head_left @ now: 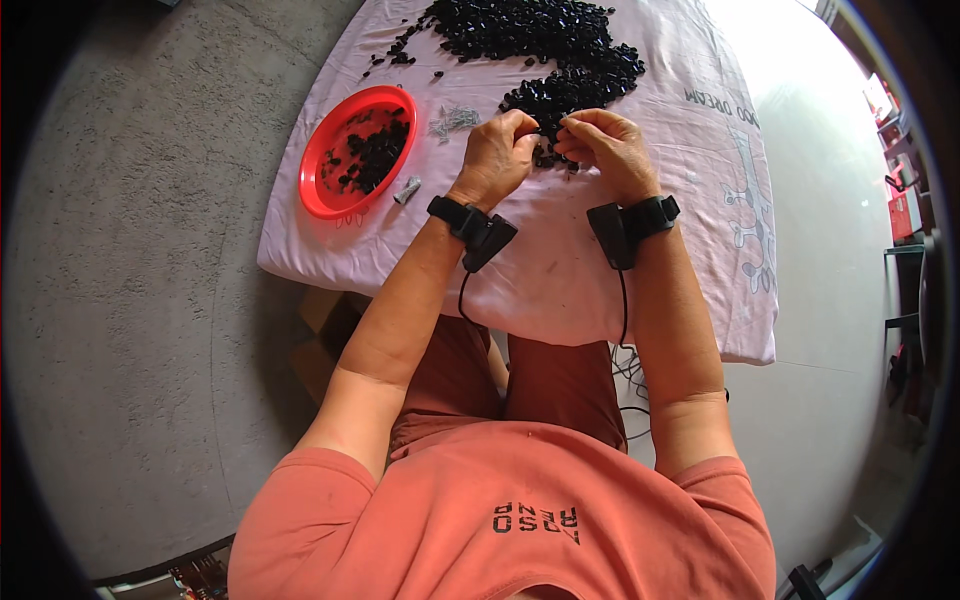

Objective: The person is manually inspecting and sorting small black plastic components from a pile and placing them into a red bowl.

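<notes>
Nearest the camera is the person's salmon-coloured shirt (pixel 480 480), below the near edge of the cloth-covered bench (pixel 700 200).

Close to the bench's left edge, toward the near left corner, sits a shallow red basin (pixel 322 135). Small shiny black pieces (pixel 375 155) lie in it, heaped toward its right side, with red bottom showing around them. Just beyond its lower right rim lies a small grey tapered object (pixel 407 190); a loose cluster of small greyish bits (pixel 455 121) lies between basin and left hand (pixel 498 155).

That hand's grip is nearly closed, thumb and forefinger close together at the near end of a large black pile (pixel 530 35); whether it holds a piece cannot be told. The pile stretches from there toward the far edge, with strays to its left. Facing the left hand across a narrow gap, the right hand (pixel 615 150) has its fingertips drawn together over the pile; its hold is too small to make out.

Open pink cloth spreads between the wrists to the near edge and rightward to the right edge.
</notes>
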### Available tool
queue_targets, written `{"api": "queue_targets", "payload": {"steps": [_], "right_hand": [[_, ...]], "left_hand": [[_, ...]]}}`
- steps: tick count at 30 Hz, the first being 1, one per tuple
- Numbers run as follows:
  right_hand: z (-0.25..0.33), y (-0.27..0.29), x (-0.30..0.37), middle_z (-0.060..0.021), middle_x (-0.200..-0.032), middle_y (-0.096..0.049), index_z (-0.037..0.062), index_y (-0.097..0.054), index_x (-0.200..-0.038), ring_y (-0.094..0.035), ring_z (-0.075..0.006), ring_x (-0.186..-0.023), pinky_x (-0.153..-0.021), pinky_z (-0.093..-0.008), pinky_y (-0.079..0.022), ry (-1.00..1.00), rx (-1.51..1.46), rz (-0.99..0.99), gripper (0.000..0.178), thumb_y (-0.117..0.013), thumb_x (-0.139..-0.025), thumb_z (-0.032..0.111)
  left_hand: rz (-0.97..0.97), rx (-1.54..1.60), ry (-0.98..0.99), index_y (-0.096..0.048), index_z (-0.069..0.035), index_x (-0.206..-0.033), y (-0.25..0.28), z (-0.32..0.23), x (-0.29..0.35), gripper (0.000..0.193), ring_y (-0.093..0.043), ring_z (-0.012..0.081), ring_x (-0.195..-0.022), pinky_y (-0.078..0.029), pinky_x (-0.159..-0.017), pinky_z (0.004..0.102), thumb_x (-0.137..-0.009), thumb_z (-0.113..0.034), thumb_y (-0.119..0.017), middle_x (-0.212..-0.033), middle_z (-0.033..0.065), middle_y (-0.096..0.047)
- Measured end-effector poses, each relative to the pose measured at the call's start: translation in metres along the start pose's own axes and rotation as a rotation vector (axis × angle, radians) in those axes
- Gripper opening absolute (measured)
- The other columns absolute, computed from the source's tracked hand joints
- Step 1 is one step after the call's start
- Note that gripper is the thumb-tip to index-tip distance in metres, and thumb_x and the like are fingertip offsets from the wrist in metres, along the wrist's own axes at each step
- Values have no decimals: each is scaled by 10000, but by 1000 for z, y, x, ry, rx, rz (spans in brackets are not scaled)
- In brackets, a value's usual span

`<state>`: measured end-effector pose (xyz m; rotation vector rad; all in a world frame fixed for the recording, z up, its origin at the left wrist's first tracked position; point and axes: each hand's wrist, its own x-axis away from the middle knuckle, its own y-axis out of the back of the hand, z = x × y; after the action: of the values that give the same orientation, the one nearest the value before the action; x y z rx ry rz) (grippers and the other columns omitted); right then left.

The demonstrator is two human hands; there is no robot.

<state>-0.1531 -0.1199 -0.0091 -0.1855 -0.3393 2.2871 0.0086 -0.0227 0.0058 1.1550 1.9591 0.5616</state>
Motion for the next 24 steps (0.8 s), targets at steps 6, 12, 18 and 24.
{"api": "queue_targets", "payload": {"steps": [6,12,18,24], "right_hand": [[-5,-3,1,-72,-893,-702,6,-674,-1028,-684,-131,-759,-687,-244,-557,-7,112,122,174,-630,-952,156],[-10,-3,-1,-70,-852,-689,-20,-674,-1006,-674,-129,-731,-660,-251,-552,22,193,166,168,-631,-945,132],[-7,-8,1,-84,-797,-692,-33,-682,-987,-670,-129,-706,-652,-258,-554,41,195,145,160,-639,-932,111],[-5,-10,2,-87,-805,-698,-33,-682,-998,-676,-132,-709,-652,-259,-558,38,205,150,163,-641,-930,109]], "left_hand": [[98,51,31,-670,-6,-915,15,-19,7,115,-694,326,-774,-551,-717,392,-827,-69,-632,-836,176,-698],[126,0,-42,-672,3,-916,19,-21,6,120,-695,333,-780,-551,-717,393,-825,-65,-631,-842,184,-701],[116,80,31,-682,0,-944,23,-25,4,133,-701,310,-785,-552,-715,374,-839,-51,-617,-847,175,-705],[37,125,-17,-715,-11,-971,20,-23,6,158,-699,282,-791,-550,-710,344,-847,-30,-618,-897,168,-704]]}}
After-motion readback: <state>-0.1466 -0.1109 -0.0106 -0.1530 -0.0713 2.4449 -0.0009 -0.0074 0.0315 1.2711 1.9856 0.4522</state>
